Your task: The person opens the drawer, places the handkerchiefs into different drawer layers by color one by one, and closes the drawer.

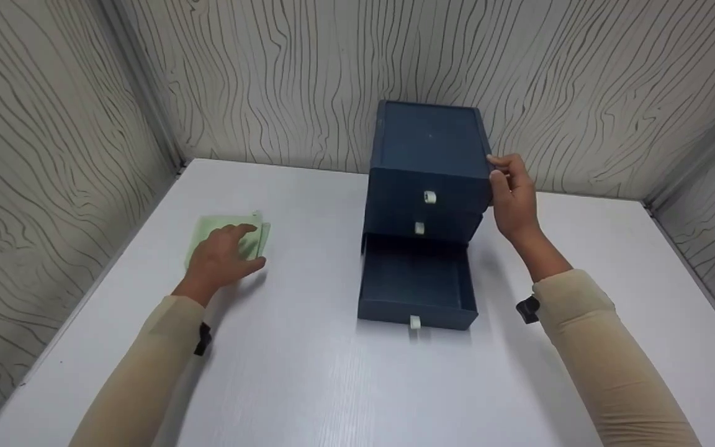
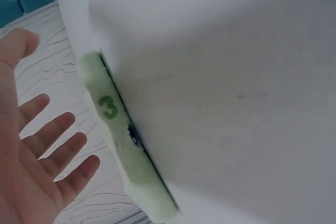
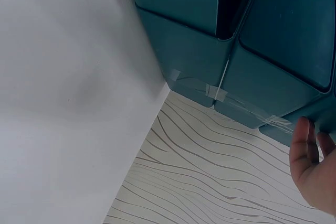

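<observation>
A pale green folded cloth (image 1: 208,225) lies on the left of the white table, partly hidden under my left hand (image 1: 220,256). Fingers spread and a little bent, that hand hovers over it and holds nothing. The left wrist view shows a green "3" on the cloth (image 2: 111,114). A dark blue stack of drawers (image 1: 432,133) stands against the back wall. Its bottom drawer (image 1: 385,309) is pulled out, with bare floor inside. At the stack's upper right edge, my right hand (image 1: 514,197) touches the side with thumb and fingertips.
White table (image 1: 314,372) surface extends around the stack and cloth. Wood-grain panels (image 1: 258,81) enclose the back and sides. Small pale pull tabs (image 1: 430,197) mark the drawer fronts. Clear tape (image 3: 216,94) runs along the stack's side.
</observation>
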The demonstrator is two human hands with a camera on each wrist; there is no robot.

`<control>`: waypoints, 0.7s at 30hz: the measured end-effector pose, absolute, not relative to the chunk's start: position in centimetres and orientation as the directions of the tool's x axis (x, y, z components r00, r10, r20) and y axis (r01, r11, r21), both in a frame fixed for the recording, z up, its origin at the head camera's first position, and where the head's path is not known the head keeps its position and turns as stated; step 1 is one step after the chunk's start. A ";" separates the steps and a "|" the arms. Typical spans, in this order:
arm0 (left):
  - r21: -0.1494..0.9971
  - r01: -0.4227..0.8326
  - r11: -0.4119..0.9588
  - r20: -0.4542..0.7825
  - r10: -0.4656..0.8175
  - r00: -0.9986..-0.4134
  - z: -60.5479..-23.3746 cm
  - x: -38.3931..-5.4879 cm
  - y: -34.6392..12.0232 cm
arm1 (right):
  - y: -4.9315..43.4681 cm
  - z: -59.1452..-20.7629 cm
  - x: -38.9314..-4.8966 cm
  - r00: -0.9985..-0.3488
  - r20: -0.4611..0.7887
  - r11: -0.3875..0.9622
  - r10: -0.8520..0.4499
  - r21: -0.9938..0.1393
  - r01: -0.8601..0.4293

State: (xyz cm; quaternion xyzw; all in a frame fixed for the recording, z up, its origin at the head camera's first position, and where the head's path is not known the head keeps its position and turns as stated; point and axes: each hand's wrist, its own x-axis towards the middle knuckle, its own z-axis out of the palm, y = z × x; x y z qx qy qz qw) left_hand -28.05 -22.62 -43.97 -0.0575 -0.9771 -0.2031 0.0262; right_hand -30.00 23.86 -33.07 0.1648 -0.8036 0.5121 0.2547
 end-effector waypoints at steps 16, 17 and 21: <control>0.405 0.067 0.912 -0.001 0.073 -0.997 -45.3 -28.3 -23.5 | 23.8 -33.0 -29.9 -0.822 0.569 0.409 -0.013 -0.747 -0.523; 0.405 0.071 0.912 0.002 0.077 -0.997 -45.2 -28.3 -23.4 | 23.9 -33.0 -29.9 -0.822 0.570 0.406 -0.012 -0.748 -0.524; 0.375 0.094 0.922 0.017 0.094 -0.995 -45.3 -28.2 -23.3 | 23.9 -33.0 -29.9 -0.815 0.579 0.400 -0.015 -0.744 -0.535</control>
